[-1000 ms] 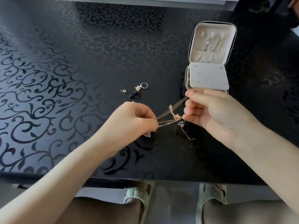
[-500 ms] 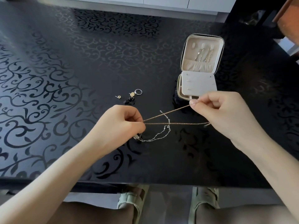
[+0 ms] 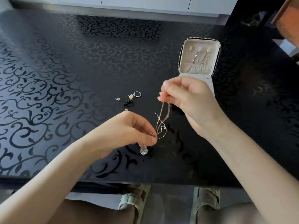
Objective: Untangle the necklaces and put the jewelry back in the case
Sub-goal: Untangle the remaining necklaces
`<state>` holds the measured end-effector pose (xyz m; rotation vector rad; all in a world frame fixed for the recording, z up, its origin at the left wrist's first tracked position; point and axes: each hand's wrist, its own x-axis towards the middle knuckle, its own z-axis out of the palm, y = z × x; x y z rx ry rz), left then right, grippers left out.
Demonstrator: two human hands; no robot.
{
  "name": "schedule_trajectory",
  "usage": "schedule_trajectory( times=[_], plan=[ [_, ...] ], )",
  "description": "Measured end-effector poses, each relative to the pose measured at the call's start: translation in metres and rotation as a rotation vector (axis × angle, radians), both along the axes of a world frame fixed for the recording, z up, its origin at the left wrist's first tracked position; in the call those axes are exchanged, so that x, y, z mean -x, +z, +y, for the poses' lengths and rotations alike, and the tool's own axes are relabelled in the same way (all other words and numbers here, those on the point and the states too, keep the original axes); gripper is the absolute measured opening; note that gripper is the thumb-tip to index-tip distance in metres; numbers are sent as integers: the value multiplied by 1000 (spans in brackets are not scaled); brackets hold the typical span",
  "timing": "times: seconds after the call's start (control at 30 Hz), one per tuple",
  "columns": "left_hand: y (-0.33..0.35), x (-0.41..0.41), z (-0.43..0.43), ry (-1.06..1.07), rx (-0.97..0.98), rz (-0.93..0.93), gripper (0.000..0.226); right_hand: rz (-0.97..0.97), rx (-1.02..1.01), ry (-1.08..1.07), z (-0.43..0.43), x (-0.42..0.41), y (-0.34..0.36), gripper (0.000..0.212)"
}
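Necklaces (image 3: pixel 162 120) held tangled between two hands above the table

Strung slantwise between both hands, over the dark table (image 3: pixel 64 78) with its scrolling leaf pattern. Gold chain running from upper right down to lower left, doubled into two strands side by side; thinner silver chain crossed and looped around it near the lower end. Upper end pinched in the right hand (image 3: pixel 187 101), thumb and forefinger pressed together on the gold strands, other fingers curled behind. Lower end pinched in the left hand (image 3: pixel 129 131), fingertips closed tight on the chains, a clear crystal pendant (image 3: pixel 144 150) dangling just below the fingers, close to the tabletop; touching it or not, cannot tell.

Jewelry case (image 3: pixel 199 62) open on the table beyond the right hand, lid upright, zip edge around it, pale lining inside. Long dangling earrings (image 3: pixel 201 57) hanging in the lid above a gathered pocket. Lower part of the case mostly hidden behind the right hand.

Loose pieces lying on the table left of the chains, well apart from the case: a silver ring (image 3: pixel 137 94), a small gold piece (image 3: pixel 131 96) just beside it, a dark bundle (image 3: pixel 128 102) under those, a tiny stud (image 3: pixel 118 99) further left, another gold bit (image 3: pixel 126 109) near the left knuckles.

Under the table edge, knees and pale sandals (image 3: pixel 134 201).
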<state>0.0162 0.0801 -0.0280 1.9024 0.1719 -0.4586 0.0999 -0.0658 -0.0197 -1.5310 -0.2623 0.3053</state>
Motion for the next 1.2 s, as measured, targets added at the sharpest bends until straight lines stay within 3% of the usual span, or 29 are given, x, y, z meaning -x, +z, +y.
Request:
schedule_trajectory(
  times=[0.13,0.27,0.33,0.4,0.5,0.7,0.8,1.0,1.2],
  plan=[
    [1,1,-2,-9,40,55,7,-157,100,111,21,0,-5,12],
    [0,1,2,59,149,149,11,-455,695,255,17,2,-14,48],
    [-1,1,6,91,221,182,16,-546,813,218,10,5,-11,46],
    [-2,1,8,122,282,191,18,-512,754,192,3,8,-7,33],
    [-4,2,11,146,347,191,21,-214,569,243,-7,18,-5,21],
    [-4,3,12,184,437,184,17,74,487,345,-15,39,-12,40],
    [-4,3,10,235,461,191,13,-9,571,357,-13,45,-18,39],
    [-5,3,5,345,459,201,10,-110,651,293,-20,42,-17,3],
    [-11,3,1,373,438,169,10,-83,620,319,-33,37,-6,9]
  ],
)
